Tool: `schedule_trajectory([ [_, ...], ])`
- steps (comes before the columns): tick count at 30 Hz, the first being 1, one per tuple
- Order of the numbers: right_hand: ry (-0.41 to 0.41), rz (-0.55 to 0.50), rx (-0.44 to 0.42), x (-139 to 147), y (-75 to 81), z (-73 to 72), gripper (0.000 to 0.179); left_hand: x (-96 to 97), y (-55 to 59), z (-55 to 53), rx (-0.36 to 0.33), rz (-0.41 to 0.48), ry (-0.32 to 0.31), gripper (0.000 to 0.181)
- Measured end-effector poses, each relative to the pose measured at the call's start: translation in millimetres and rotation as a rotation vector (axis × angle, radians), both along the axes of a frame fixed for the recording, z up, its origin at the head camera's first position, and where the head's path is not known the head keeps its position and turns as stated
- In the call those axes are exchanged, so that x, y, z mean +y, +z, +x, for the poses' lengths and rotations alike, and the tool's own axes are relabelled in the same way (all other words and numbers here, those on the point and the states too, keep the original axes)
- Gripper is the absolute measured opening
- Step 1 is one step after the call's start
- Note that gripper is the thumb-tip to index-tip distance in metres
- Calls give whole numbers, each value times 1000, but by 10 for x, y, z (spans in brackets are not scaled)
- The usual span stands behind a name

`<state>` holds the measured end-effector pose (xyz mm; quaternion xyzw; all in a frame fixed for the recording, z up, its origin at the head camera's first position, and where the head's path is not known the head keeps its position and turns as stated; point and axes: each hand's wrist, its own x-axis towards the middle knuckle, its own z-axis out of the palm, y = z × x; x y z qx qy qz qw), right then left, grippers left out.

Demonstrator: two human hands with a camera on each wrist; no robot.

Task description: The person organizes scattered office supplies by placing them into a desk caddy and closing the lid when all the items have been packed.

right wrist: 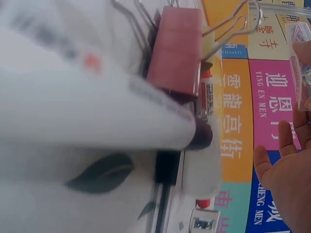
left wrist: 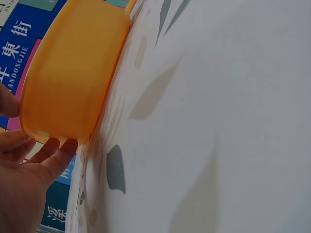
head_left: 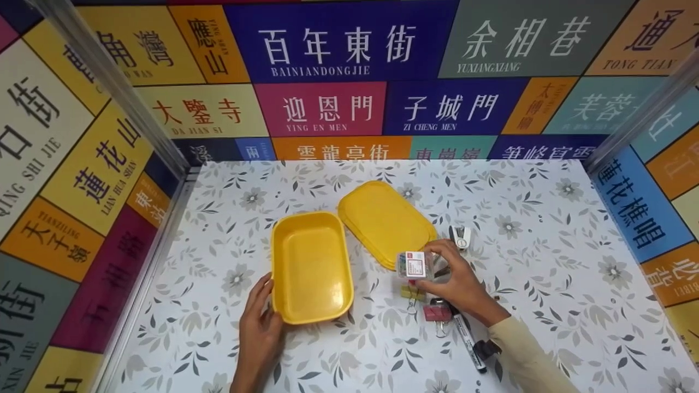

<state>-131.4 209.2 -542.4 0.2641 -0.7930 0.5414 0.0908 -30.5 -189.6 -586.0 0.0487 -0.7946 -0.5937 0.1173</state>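
Just beside the lid (head_left: 385, 221), the box (head_left: 312, 262) sits open on the tabletop (head_left: 180, 305), and my left hand (head_left: 261, 322) has its fingers curled round the near left corner — to steady it, I'd say. My right hand (head_left: 457, 281) pinches the case (head_left: 412, 266) by its side, up above the pink clip (head_left: 438, 313) — probably raised to pass over the clutter. The lid lies off, likely leaving the opening free. The marker (head_left: 468, 341) rests under my right wrist.

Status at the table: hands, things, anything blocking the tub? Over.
Left hand on tub. Right hand grips small box, aloft. Lid beside tub; opening uncovered.
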Motion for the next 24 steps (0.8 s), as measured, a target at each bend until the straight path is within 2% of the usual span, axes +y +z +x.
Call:
schedule_trajectory([
  [3,9,-2,-15,-86,4,-27,61,34,115,23,12,32,-6,65],
  [8,50,-18,-27,-230,17,-69,60,70,220,47,19,17,-14,64],
  [13,79,-16,-36,-336,17,-88,57,80,237,50,19,18,-12,64],
  [19,81,3,-39,-417,34,-89,57,82,244,50,26,-11,9,63],
  [24,76,14,-37,-450,51,-87,57,76,241,47,32,3,2,64],
])
